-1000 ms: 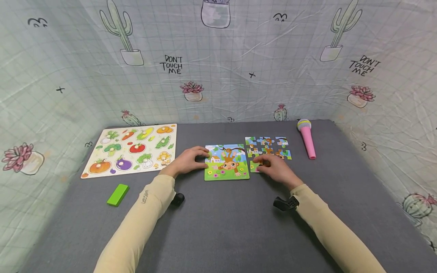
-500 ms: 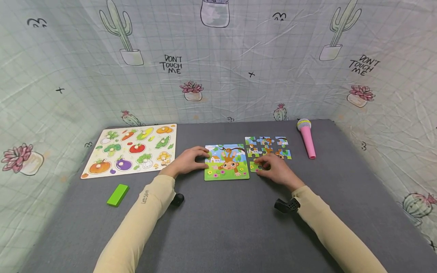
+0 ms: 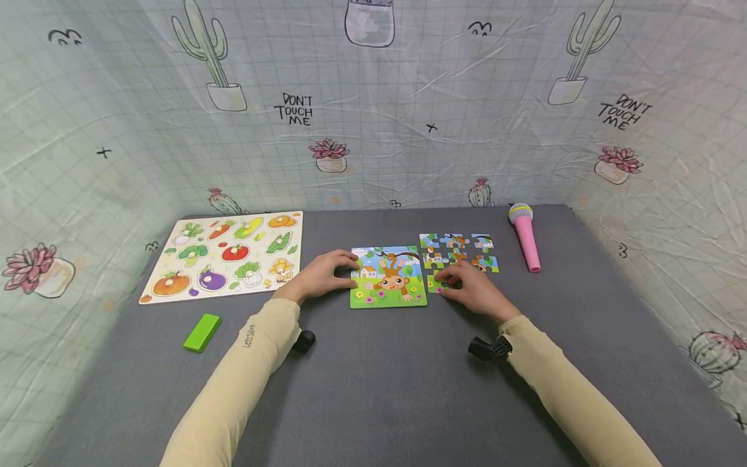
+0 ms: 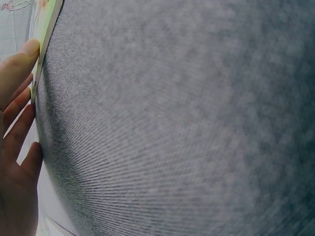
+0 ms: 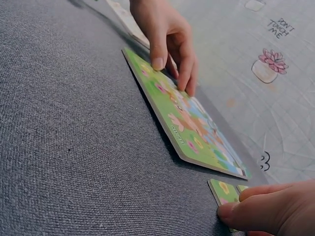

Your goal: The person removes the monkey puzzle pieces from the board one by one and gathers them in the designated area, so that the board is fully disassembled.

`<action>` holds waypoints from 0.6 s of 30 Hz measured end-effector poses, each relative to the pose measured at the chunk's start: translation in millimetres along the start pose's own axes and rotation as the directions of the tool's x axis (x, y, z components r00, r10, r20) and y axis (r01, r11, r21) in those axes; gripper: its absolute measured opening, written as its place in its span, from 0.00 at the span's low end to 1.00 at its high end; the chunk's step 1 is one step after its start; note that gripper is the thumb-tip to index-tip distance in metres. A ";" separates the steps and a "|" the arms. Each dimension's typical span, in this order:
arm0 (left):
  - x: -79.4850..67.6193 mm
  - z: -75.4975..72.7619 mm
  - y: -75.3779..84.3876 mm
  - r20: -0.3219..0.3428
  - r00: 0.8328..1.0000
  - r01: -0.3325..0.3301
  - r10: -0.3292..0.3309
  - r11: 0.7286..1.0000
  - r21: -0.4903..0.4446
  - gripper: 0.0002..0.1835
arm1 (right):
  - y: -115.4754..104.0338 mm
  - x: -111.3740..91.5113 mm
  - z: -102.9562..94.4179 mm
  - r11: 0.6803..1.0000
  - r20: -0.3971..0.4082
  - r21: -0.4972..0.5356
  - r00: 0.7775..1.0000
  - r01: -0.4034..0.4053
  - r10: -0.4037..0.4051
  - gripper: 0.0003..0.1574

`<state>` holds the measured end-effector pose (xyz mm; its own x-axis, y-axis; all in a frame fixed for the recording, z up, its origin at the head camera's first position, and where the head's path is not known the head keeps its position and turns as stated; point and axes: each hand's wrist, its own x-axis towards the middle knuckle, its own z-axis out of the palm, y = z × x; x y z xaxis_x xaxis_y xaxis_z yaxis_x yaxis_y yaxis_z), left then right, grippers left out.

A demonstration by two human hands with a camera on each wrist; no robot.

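A square monkey puzzle board (image 3: 388,279) lies flat in the middle of the grey table. My left hand (image 3: 320,275) rests at its left edge, thumb and fingertips touching the rim, as the right wrist view also shows. Just right of the board are loose jigsaw pieces (image 3: 454,241) laid in rows with small gaps. My right hand (image 3: 471,290) is over the nearest row, its thumb and index finger pinching the edges of a green jigsaw piece (image 5: 223,191). That hand covers other pieces beneath it.
A vegetable puzzle board (image 3: 220,258) lies at the back left, with a green block (image 3: 201,333) in front of it. To the right of the pieces is a pink toy microphone (image 3: 526,241). A printed cloth hangs behind the table.
My right thumb and fingers have shifted very slightly, and the green jigsaw piece sits a touch closer to the row behind. My left hand and the board have stayed in place.
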<state>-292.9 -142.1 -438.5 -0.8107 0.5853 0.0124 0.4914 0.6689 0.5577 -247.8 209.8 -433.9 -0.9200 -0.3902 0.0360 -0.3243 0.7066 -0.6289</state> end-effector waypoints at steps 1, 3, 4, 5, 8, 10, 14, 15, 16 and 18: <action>0.0 0.0 0.0 0.001 1.000 0.000 0.000 1.000 0.001 0.23 | -0.1 -0.1 -0.1 1.000 -0.001 0.001 1.000 0.003 -0.003 0.17; -0.2 -0.2 -0.1 0.001 1.000 0.002 -0.002 1.000 0.004 0.24 | -0.2 0.1 0.0 1.000 0.000 0.001 1.000 0.008 -0.008 0.16; -0.5 -0.4 0.0 0.001 1.000 0.005 -0.005 1.000 0.004 0.24 | -0.4 0.3 0.0 1.000 0.002 0.000 1.000 0.008 -0.008 0.16; -0.4 -0.6 0.0 0.001 1.000 0.007 -0.007 1.000 0.005 0.24 | -0.8 0.8 0.1 1.000 0.003 -0.002 1.000 0.009 -0.009 0.16; -0.3 -1.1 0.4 0.001 1.000 0.011 -0.011 1.000 0.011 0.24 | -2.8 2.5 0.0 1.000 0.011 -0.005 1.000 0.015 -0.015 0.17; 0.2 -1.1 0.8 0.003 1.000 0.009 -0.009 1.000 0.014 0.24 | -5.9 4.2 -0.4 1.000 0.013 -0.002 1.000 0.018 -0.018 0.17; 1.0 -0.7 1.0 0.006 1.000 0.006 -0.006 1.000 0.020 0.24 | -14.6 10.4 -0.3 0.999 0.020 0.018 0.999 0.041 -0.041 0.17; 1.1 -0.6 0.9 0.007 1.000 0.007 -0.007 1.000 0.019 0.24 | -17.8 12.3 0.2 0.998 0.024 0.032 0.998 0.052 -0.053 0.17; 1.0 -0.6 0.9 0.007 1.000 0.008 -0.008 1.000 0.020 0.24 | -20.8 14.2 1.2 0.997 0.030 0.048 0.998 0.061 -0.063 0.17; 0.7 -0.8 0.8 0.006 1.000 0.006 -0.006 1.000 0.026 0.24 | -27.6 18.1 4.0 0.993 0.048 0.082 0.995 0.082 -0.086 0.17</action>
<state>-293.3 -141.5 -437.4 -0.8118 0.5839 0.0037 0.4945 0.6840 0.5363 -254.6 180.9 -419.0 -0.8769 -0.4778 0.0524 -0.3796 0.6214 -0.6854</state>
